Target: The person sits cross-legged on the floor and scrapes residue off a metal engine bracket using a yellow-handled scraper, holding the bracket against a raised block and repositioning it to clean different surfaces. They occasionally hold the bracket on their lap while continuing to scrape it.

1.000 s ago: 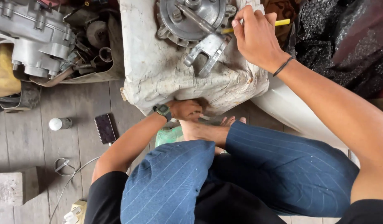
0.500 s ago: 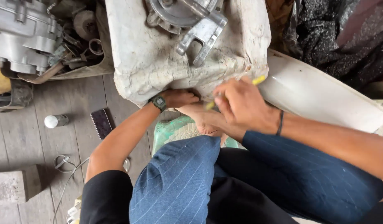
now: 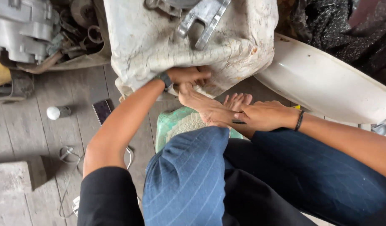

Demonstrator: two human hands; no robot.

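My right hand (image 3: 266,115) rests on my foot (image 3: 209,109), fingers curled round a small dark object; I cannot tell what. Beyond, my left hand (image 3: 189,75) presses flat, fingers spread, holding the cracked white container (image 3: 159,42) steady under the metal part (image 3: 203,19).

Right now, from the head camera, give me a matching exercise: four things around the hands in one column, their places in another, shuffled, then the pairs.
Things:
1. left hand
2. right hand
3. phone
4. small white bottle

Places:
A. lying on the floorboards, far left
B. on the lower edge of the cracked white sack
C. on the bare foot
D. flat on the floor beside the left forearm

Pairs: 1-B, 2-C, 3-D, 4-A
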